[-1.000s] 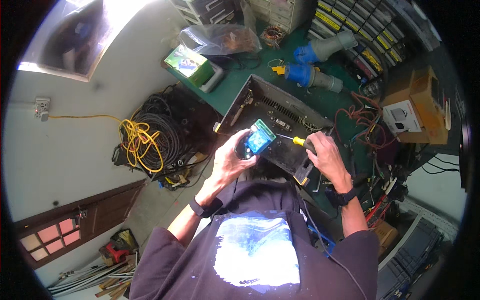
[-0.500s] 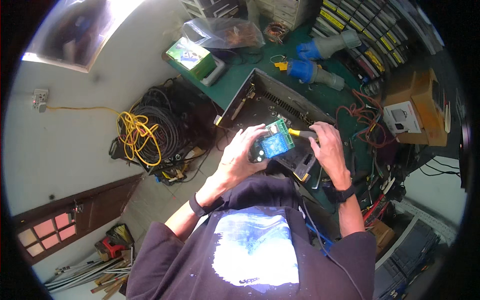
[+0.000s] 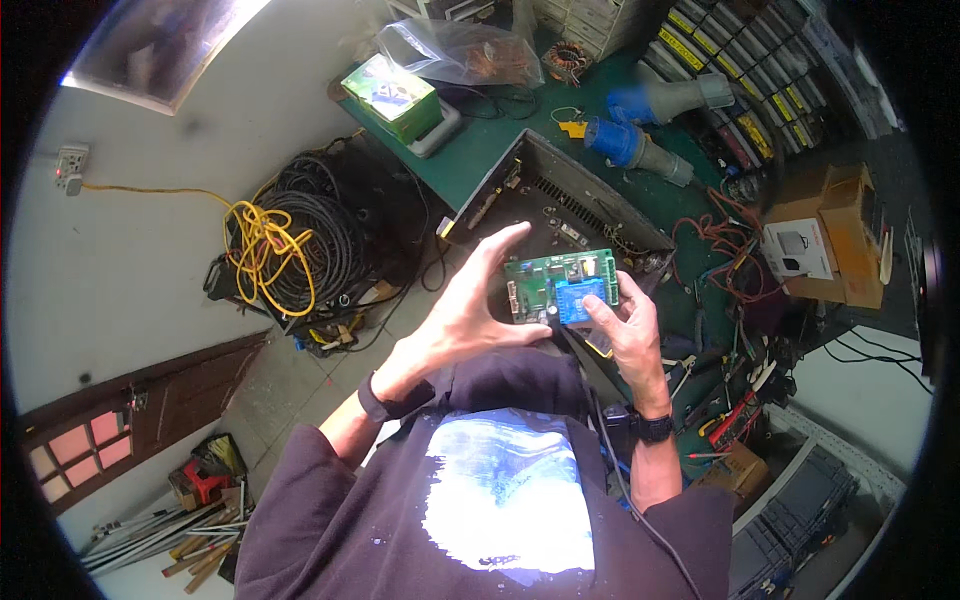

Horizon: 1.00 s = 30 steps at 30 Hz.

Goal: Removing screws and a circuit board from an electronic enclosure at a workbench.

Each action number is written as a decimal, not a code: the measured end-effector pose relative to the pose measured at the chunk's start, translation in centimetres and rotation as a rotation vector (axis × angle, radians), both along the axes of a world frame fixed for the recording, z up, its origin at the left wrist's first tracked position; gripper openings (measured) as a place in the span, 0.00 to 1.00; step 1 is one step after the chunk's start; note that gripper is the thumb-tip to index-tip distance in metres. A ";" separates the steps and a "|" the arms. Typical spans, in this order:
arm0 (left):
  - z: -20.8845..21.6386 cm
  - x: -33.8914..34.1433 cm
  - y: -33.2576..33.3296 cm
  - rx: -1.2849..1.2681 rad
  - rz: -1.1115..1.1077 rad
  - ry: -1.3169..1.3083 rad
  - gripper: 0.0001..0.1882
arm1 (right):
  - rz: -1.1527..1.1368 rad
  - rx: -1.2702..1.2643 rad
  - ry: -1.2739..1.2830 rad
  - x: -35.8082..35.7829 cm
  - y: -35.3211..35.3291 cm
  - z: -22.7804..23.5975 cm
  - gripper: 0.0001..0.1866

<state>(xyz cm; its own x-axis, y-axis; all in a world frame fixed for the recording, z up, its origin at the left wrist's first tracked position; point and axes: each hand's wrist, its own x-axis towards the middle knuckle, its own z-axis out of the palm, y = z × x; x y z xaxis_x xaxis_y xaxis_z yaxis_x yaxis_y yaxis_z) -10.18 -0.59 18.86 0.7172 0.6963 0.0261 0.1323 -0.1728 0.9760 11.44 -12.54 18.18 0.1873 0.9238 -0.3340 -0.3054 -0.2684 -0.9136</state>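
A green circuit board (image 3: pixel 540 290) with a blue module on it is held up in front of me. My right hand (image 3: pixel 632 335) grips its right end, the thumb pressed on the blue module and the fingers behind the edge. Around the board's left end, my left hand (image 3: pixel 455 305) is spread wide, thumb and fingers apart; its thumb tip lies close to the board's lower edge, and I cannot tell whether it touches. Behind the board an open dark metal case (image 3: pixel 590 185) sits tilted on the green bench (image 3: pixel 480 150), with small fittings and vent slots inside.
Blue-and-grey industrial plugs (image 3: pixel 640 150) lie beyond the case. A green box (image 3: pixel 395 100) and a clear plastic bag (image 3: pixel 460 55) stand at the back left. Cardboard box (image 3: pixel 850 230), brown cord (image 3: pixel 720 240) and scattered tools are at right; coiled black cable (image 3: pixel 320 220) is at left.
The board has turned flatter and passed from my left hand's grip into my right. My left hand has opened. The yellow screwdriver in my right hand is no longer visible.
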 end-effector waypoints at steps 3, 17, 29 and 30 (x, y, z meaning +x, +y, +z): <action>-0.8 -2.2 0.9 -0.525 0.013 -0.163 0.43 | -0.068 -0.008 0.025 -1.2 -0.5 0.2 0.18; 0.9 -8.7 2.7 -0.858 -0.145 -0.209 0.23 | -0.248 0.001 0.191 -9.7 -1.4 1.5 0.22; -1.0 -13.0 3.8 -0.864 -0.210 -0.148 0.23 | -0.351 -0.034 0.204 -14.4 -2.0 2.5 0.24; -1.3 -13.3 3.9 -0.863 -0.205 -0.151 0.23 | -0.326 -0.067 0.135 -14.4 -2.0 2.6 0.23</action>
<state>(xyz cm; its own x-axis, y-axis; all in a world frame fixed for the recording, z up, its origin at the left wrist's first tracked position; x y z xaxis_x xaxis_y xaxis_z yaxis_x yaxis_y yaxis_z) -23.45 3.33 17.60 0.8611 0.3757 -0.3426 0.0392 0.6227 0.7815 -2.95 -14.51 20.75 0.4187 0.7978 -0.4338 -0.5015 -0.1951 -0.8429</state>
